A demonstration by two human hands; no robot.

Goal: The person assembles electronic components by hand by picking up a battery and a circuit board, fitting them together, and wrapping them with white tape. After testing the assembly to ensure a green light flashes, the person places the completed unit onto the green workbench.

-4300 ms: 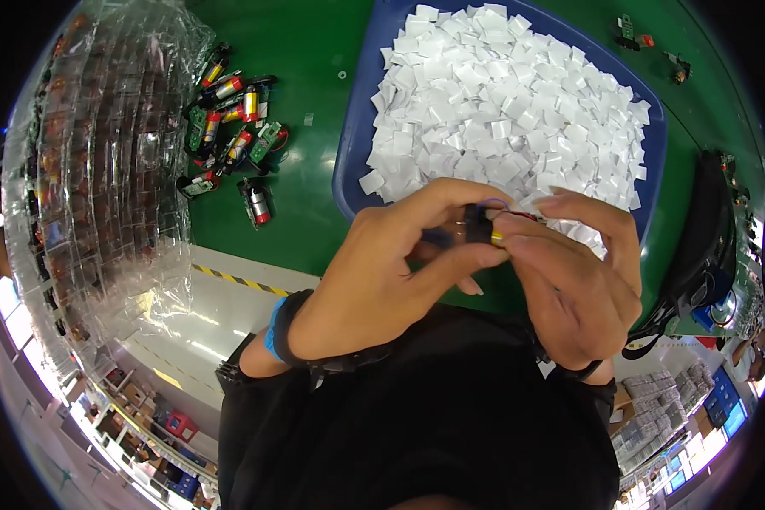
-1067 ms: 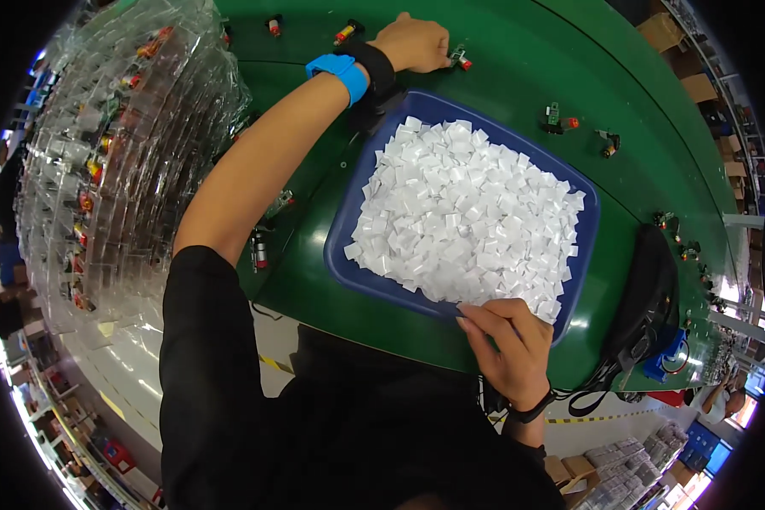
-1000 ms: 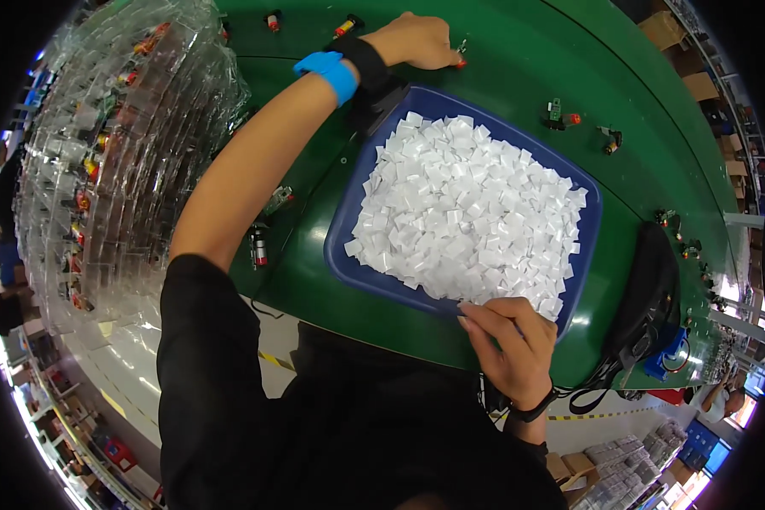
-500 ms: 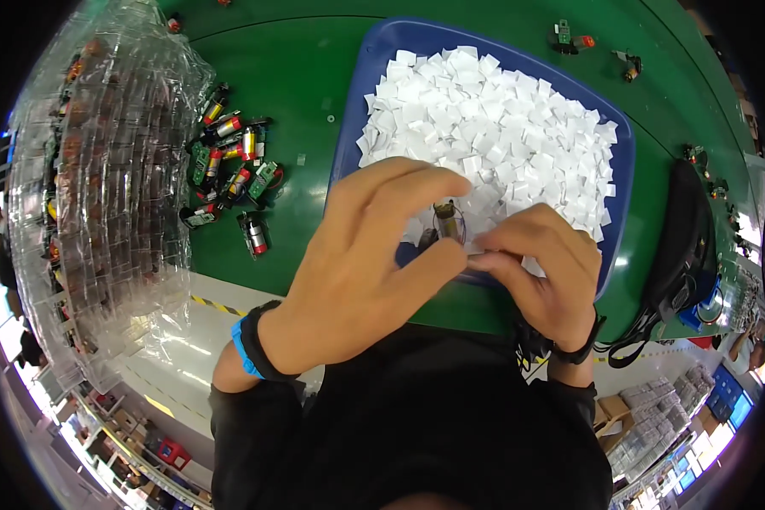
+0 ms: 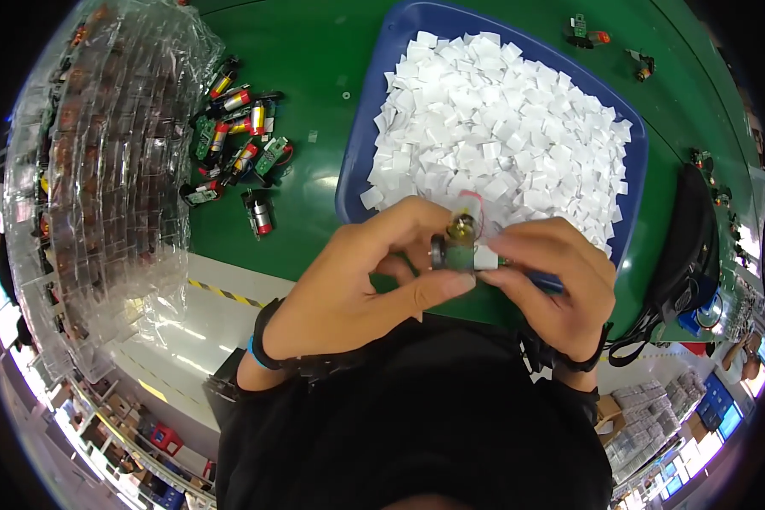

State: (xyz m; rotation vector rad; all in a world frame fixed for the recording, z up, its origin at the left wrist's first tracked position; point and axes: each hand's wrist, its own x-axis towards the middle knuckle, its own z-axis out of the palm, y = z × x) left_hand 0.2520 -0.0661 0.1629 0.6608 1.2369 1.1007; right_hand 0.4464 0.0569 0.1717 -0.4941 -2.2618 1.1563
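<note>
My left hand (image 5: 344, 289) grips a small circuit board assembly (image 5: 461, 255) between thumb and fingers. It has a green board, a yellowish cylinder on top, a round black part on its left side and a thin red wire. My right hand (image 5: 565, 276) pinches a small white square (image 5: 485, 257) against the board's right edge; it resembles the white squares (image 5: 493, 127) heaped in the blue tray (image 5: 354, 161). Both hands are over the tray's near edge, close to my body. My left fingertips are partly hidden behind the assembly.
On the green table (image 5: 306, 212), left of the tray, lies a pile of circuit boards with red-and-yellow cylinders (image 5: 245, 157). Stacked clear plastic trays (image 5: 115, 170) stand at the far left. A black pouch (image 5: 676, 246) lies at right. More board assemblies (image 5: 585, 34) are at the far right.
The assembly has been turned so its green board and white square show. My left fingers have closed in around it, and both hands have shifted slightly downward in view.
</note>
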